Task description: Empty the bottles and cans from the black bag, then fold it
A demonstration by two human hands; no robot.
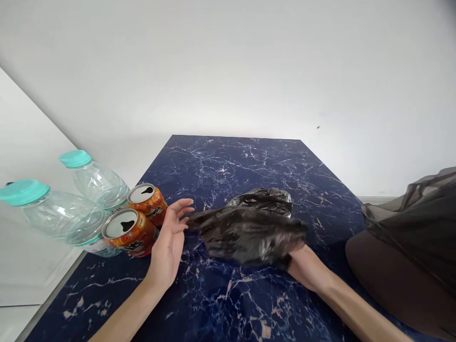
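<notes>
A crumpled black plastic bag (245,232) is held low over the blue marble-patterned tabletop (231,161), its near part smeared by motion. My left hand (173,237) is at the bag's narrow left corner, which appears pinched between the thumb and lower finger; the upper fingers stretch out. My right hand (302,263) grips the bag's right end, its fingertips hidden by the plastic. Just left of my left hand stand two opened orange drink cans, a nearer can (131,232) and a farther can (149,204).
Two clear plastic bottles with turquoise caps, a nearer bottle (67,218) and a farther bottle (99,183), stand beyond the cans at the left table edge. At the right is a dark rounded container (384,280) with sheer black liner (423,218) over it. A white wall (228,71) rises behind.
</notes>
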